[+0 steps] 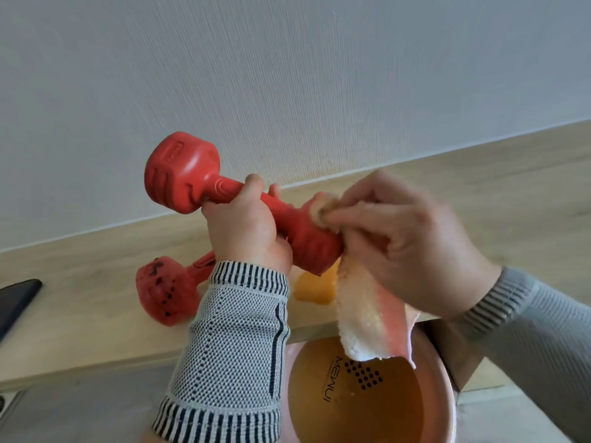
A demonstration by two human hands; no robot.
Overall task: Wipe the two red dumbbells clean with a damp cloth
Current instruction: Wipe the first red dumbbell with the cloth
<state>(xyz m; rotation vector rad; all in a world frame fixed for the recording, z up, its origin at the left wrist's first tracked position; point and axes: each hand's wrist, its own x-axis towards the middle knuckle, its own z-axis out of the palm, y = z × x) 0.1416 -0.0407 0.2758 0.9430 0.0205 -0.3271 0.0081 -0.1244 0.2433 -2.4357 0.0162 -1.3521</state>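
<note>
My left hand grips the handle of a red dumbbell and holds it tilted in the air, far head up and to the left. My right hand pinches a white and pink cloth and presses it against the dumbbell's near head. The rest of the cloth hangs down over the basin. A second red dumbbell, marked with dark spots, lies on the wooden shelf behind my left wrist, which hides most of it.
A pink basin holding water stands below the shelf at the bottom right. An orange object lies on the shelf under the held dumbbell. A dark phone lies at the left edge. A pale wall rises behind the shelf.
</note>
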